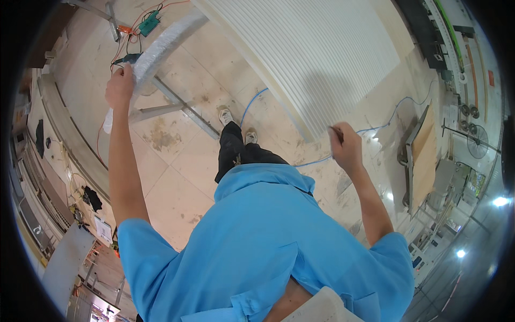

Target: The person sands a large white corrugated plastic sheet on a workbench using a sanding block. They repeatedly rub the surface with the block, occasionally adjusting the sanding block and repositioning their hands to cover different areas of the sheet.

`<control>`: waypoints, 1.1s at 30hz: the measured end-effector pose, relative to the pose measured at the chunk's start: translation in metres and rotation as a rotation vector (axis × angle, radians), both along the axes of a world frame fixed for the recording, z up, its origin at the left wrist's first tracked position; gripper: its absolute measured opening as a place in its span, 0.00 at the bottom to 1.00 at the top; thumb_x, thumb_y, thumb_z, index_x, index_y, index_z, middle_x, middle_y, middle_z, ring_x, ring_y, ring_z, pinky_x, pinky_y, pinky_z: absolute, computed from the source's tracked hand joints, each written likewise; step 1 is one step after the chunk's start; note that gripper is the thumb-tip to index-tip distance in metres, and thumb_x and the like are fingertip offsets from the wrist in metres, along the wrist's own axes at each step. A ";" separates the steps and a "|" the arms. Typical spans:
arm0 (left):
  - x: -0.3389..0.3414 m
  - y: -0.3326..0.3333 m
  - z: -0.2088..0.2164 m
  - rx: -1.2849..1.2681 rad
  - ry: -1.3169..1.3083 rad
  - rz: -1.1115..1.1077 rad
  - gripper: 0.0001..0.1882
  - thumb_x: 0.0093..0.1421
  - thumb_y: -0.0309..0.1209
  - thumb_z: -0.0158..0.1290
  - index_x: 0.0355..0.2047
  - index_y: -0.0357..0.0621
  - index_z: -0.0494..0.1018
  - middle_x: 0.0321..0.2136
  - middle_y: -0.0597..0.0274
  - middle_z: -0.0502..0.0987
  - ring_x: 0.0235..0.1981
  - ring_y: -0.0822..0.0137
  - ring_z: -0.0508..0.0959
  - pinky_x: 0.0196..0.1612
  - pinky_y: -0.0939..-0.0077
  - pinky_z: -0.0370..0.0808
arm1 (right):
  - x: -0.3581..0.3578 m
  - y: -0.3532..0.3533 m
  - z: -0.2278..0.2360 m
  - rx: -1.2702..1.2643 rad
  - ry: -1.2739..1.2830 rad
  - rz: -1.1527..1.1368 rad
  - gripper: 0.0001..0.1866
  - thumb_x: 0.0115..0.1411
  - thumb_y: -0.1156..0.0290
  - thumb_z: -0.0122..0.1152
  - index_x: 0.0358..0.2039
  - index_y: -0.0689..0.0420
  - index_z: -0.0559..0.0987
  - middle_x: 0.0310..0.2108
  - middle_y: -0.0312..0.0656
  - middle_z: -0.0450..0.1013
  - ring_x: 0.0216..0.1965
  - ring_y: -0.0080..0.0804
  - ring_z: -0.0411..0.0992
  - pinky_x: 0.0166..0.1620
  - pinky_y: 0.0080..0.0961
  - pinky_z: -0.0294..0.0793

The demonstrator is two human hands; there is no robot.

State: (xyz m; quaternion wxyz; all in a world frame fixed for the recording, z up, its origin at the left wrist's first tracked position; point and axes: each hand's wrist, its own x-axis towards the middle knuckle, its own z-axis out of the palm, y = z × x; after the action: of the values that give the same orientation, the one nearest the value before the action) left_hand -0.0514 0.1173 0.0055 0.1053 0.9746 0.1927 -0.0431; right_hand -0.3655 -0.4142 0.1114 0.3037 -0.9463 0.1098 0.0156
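We note the left hand [119, 86] closed on a wrapped roll [155, 51], steadying it, and the right hand [343, 142] fisted beside the ribbed panel [316, 59].

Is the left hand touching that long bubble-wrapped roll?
Touching. The head view shows the left hand closed around the bubble-wrapped roll near its lower end, no gap visible.
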 end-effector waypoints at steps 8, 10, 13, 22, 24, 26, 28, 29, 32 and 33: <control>0.009 -0.001 -0.011 0.022 -0.167 0.030 0.27 0.65 0.59 0.42 0.46 0.58 0.82 0.42 0.52 0.84 0.45 0.44 0.82 0.48 0.51 0.78 | 0.027 0.017 -0.030 -0.174 -0.165 0.127 0.04 0.62 0.74 0.61 0.34 0.58 0.75 0.30 0.48 0.74 0.30 0.50 0.75 0.32 0.41 0.74; 0.011 -0.005 -0.010 0.052 -0.169 0.007 0.27 0.65 0.58 0.42 0.45 0.57 0.82 0.41 0.51 0.84 0.44 0.44 0.83 0.47 0.51 0.78 | 0.036 0.021 -0.032 -0.245 -0.172 0.169 0.04 0.61 0.74 0.60 0.35 0.58 0.74 0.31 0.47 0.74 0.30 0.51 0.75 0.32 0.43 0.73; 0.006 -0.010 -0.002 0.054 -0.165 0.001 0.25 0.66 0.55 0.43 0.42 0.54 0.83 0.39 0.50 0.84 0.42 0.44 0.83 0.45 0.50 0.78 | 0.079 0.039 -0.044 -0.331 -0.245 0.223 0.04 0.61 0.74 0.59 0.35 0.57 0.74 0.31 0.47 0.74 0.30 0.51 0.75 0.32 0.44 0.74; -0.002 -0.020 0.003 -0.054 -0.227 -0.002 0.21 0.64 0.48 0.46 0.36 0.50 0.83 0.31 0.48 0.84 0.35 0.44 0.84 0.40 0.52 0.79 | 0.419 0.155 -0.075 -0.475 -0.357 0.323 0.09 0.62 0.67 0.54 0.37 0.58 0.77 0.37 0.53 0.79 0.37 0.55 0.79 0.41 0.53 0.77; -0.001 -0.021 0.001 -0.073 -0.210 0.008 0.19 0.63 0.47 0.47 0.36 0.50 0.84 0.31 0.49 0.84 0.35 0.45 0.84 0.41 0.52 0.80 | 0.506 0.191 -0.078 -0.493 -0.358 0.313 0.14 0.60 0.66 0.55 0.43 0.57 0.80 0.42 0.54 0.80 0.42 0.57 0.79 0.47 0.53 0.78; -0.003 -0.022 0.002 -0.100 -0.215 0.000 0.18 0.61 0.46 0.50 0.36 0.51 0.84 0.31 0.50 0.84 0.36 0.48 0.85 0.42 0.52 0.80 | 0.569 0.215 -0.078 -0.466 -0.378 0.326 0.23 0.56 0.64 0.58 0.52 0.55 0.80 0.49 0.53 0.80 0.51 0.56 0.77 0.55 0.51 0.76; -0.004 -0.025 0.004 -0.164 -0.209 0.002 0.18 0.60 0.44 0.50 0.32 0.48 0.85 0.30 0.49 0.84 0.35 0.47 0.84 0.42 0.52 0.79 | 0.593 0.221 -0.080 -0.484 -0.413 0.381 0.26 0.59 0.60 0.60 0.57 0.55 0.78 0.51 0.54 0.78 0.53 0.54 0.76 0.57 0.48 0.74; -0.005 -0.026 0.005 -0.184 -0.165 0.015 0.18 0.60 0.46 0.50 0.32 0.49 0.84 0.33 0.50 0.84 0.36 0.48 0.84 0.42 0.52 0.79 | 0.590 0.217 -0.080 -0.501 -0.355 0.381 0.25 0.63 0.61 0.57 0.59 0.55 0.76 0.50 0.54 0.78 0.53 0.53 0.76 0.57 0.48 0.75; -0.008 -0.028 0.006 -0.168 -0.300 0.001 0.18 0.61 0.45 0.50 0.30 0.46 0.83 0.30 0.49 0.83 0.33 0.47 0.83 0.39 0.51 0.79 | 0.517 0.180 -0.084 -0.511 -0.360 0.393 0.14 0.67 0.67 0.50 0.48 0.58 0.77 0.40 0.55 0.79 0.41 0.54 0.79 0.41 0.49 0.77; -0.011 -0.030 0.004 -0.167 -0.329 -0.012 0.18 0.62 0.44 0.50 0.28 0.45 0.82 0.28 0.49 0.83 0.32 0.47 0.83 0.39 0.51 0.79 | 0.472 0.159 -0.085 -0.453 -0.354 0.396 0.09 0.67 0.69 0.50 0.39 0.61 0.74 0.33 0.52 0.76 0.35 0.54 0.76 0.38 0.48 0.74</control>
State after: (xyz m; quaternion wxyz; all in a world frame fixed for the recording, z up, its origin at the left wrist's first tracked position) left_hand -0.0625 0.0873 0.0095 0.2157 0.9575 0.1629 0.1006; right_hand 0.1070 -0.2550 0.0260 0.0912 -0.9807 -0.1294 -0.1150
